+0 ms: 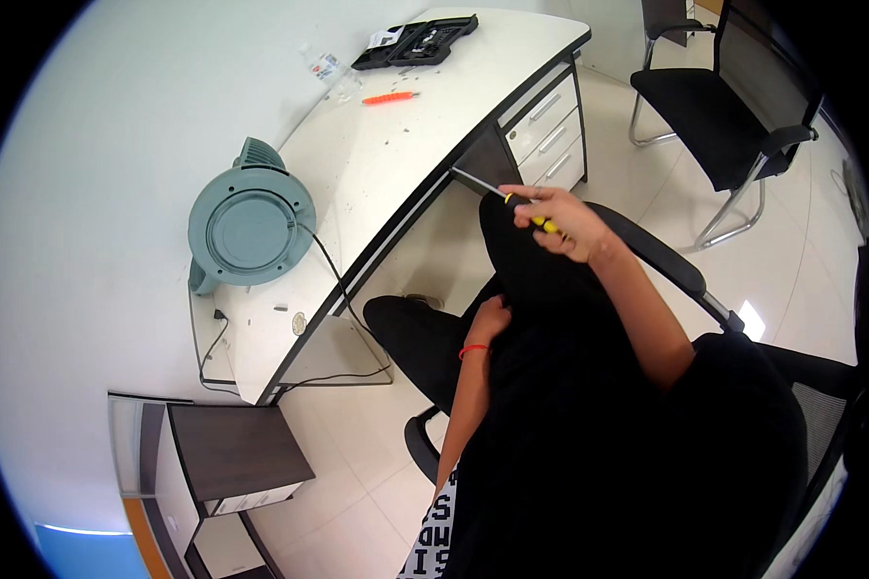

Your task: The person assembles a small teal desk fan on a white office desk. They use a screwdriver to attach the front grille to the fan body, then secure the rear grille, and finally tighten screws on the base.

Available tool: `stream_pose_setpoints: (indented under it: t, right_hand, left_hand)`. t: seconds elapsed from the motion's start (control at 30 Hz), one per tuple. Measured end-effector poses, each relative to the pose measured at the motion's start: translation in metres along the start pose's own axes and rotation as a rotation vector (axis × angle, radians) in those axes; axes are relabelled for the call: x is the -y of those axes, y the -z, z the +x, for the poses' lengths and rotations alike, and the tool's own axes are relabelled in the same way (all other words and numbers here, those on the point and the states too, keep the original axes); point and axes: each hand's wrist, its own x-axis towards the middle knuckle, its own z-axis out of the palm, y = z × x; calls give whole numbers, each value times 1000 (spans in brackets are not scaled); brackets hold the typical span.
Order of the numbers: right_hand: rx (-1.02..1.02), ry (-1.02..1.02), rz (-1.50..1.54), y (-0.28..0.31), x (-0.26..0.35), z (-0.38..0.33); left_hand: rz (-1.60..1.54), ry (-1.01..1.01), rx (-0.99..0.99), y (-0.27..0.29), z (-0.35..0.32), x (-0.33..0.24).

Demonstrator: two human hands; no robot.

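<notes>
My right hand (574,227) is closed around the black and yellow handle of a screwdriver (479,180). The screwdriver's metal shaft points up and left, with its tip by the desk's front edge. Low between my legs rests my left hand (492,318), its fingers curled in; whatever they may hold is hidden. A red band circles that wrist. On the white desk (357,164) lies a grey-green round housing (251,227), its recessed circular face turned toward me. A black cable (333,265) leads from it over the desk edge.
An orange pen-like tool (389,98), a clear plastic bottle (330,72) and an open black tool case (417,41) lie farther back. Small grey bits are scattered around. A black chair (700,121) stands far right; a dark brown cabinet (232,449) is at lower left.
</notes>
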Motion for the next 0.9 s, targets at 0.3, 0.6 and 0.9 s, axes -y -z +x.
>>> stream_pose_setpoints:
  t: [0.3, 0.6, 0.9]
  right_hand:
    - [-326, 235, 86, 12, 0, -4]
    - [-91, 107, -77, -23, -12, -9]
    - [-569, 435, -60, 15, 4, 15]
  left_hand:
    - [55, -3, -27, 1, 2, -2]
    - [45, -8, -19, 4, -4, -10]
    - [-36, -51, -64, -5, 2, 5]
